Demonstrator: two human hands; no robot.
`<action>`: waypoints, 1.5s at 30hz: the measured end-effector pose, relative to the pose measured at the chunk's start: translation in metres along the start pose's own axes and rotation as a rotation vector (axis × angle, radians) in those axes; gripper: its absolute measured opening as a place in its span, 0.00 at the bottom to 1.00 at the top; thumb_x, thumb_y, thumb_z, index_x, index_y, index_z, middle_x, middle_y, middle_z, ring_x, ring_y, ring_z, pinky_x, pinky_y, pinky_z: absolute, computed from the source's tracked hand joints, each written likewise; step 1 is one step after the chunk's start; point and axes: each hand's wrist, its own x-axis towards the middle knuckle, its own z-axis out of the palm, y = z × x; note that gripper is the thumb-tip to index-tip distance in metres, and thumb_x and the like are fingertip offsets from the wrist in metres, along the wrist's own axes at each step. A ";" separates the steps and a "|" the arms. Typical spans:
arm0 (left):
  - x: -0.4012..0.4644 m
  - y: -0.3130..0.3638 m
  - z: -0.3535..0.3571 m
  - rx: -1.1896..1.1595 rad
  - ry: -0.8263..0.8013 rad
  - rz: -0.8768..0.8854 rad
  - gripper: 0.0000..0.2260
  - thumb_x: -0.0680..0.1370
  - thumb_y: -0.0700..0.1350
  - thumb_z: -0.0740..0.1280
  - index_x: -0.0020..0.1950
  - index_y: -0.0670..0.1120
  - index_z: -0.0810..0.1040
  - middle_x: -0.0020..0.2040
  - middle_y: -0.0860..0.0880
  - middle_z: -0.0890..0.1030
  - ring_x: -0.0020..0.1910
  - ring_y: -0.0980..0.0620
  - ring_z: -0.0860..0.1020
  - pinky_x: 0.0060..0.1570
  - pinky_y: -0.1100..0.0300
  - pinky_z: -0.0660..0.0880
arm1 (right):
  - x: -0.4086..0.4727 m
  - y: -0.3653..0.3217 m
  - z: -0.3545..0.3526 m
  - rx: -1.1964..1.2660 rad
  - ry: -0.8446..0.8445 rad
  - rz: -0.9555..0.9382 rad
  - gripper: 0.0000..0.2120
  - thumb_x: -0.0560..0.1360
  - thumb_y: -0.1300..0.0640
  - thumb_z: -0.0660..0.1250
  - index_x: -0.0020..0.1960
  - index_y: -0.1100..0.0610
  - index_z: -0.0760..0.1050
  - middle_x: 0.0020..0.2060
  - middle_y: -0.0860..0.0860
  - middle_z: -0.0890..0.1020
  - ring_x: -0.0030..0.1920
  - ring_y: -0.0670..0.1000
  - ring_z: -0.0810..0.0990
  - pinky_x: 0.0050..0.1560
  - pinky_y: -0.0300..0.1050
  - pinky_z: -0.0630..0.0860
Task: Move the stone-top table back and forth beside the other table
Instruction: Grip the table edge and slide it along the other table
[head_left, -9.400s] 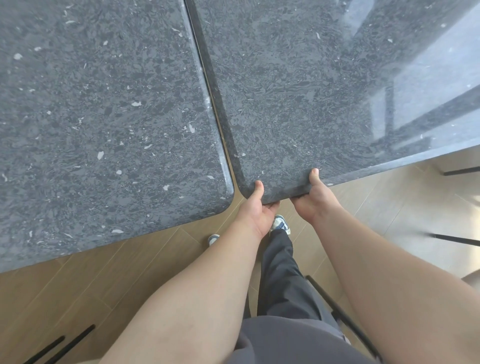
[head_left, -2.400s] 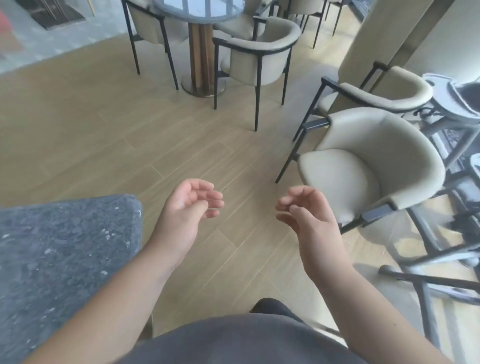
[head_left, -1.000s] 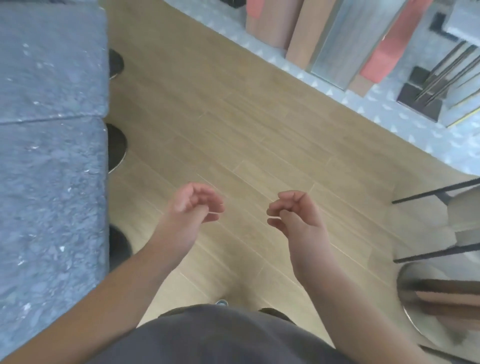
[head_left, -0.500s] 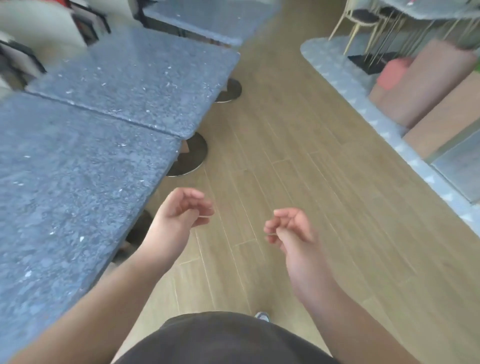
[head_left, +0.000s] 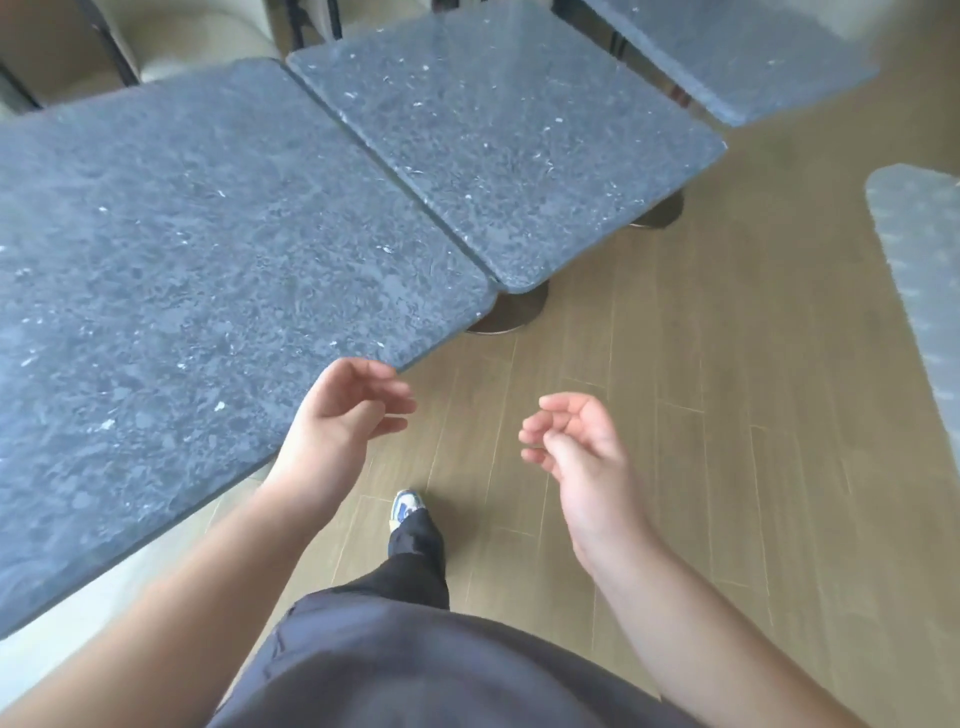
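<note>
A stone-top table (head_left: 182, 270) with a dark grey, white-flecked slab and rounded corners is seen filling the left of the view, its near edge running diagonally above the wooden floor (head_left: 701, 415). A second table (head_left: 498, 145) of the same stone is set against its far right edge, with only a thin seam seen between the two tops; round metal bases are glimpsed under their corners. A third slab (head_left: 753, 57) is placed apart at the upper right.

The left hand (head_left: 343, 421) is held empty with fingers loosely curled, just at the near edge of the stone-top table; whether it touches cannot be told. The right hand (head_left: 576, 441) is held over the floor, released, fingers loosely bent, nothing grasped.
</note>
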 end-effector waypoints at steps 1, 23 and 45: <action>0.018 -0.002 0.002 -0.007 0.014 -0.015 0.18 0.78 0.25 0.53 0.53 0.44 0.76 0.45 0.50 0.85 0.47 0.49 0.85 0.51 0.55 0.82 | 0.022 0.001 0.005 -0.023 -0.013 0.015 0.17 0.78 0.76 0.54 0.53 0.57 0.74 0.40 0.50 0.80 0.42 0.46 0.80 0.48 0.43 0.78; 0.228 -0.113 0.073 -0.651 0.466 -0.792 0.07 0.83 0.36 0.59 0.57 0.37 0.75 0.57 0.38 0.80 0.58 0.39 0.80 0.55 0.46 0.77 | 0.364 0.095 0.063 -0.056 -0.221 0.975 0.04 0.80 0.65 0.62 0.48 0.60 0.74 0.42 0.54 0.79 0.42 0.51 0.81 0.44 0.45 0.79; 0.228 -0.164 0.023 -1.524 1.080 -0.425 0.24 0.77 0.53 0.73 0.69 0.42 0.76 0.62 0.39 0.82 0.64 0.38 0.80 0.68 0.40 0.72 | 0.390 0.148 0.114 0.509 -0.099 1.083 0.25 0.77 0.53 0.73 0.71 0.58 0.73 0.64 0.59 0.81 0.65 0.60 0.79 0.70 0.62 0.72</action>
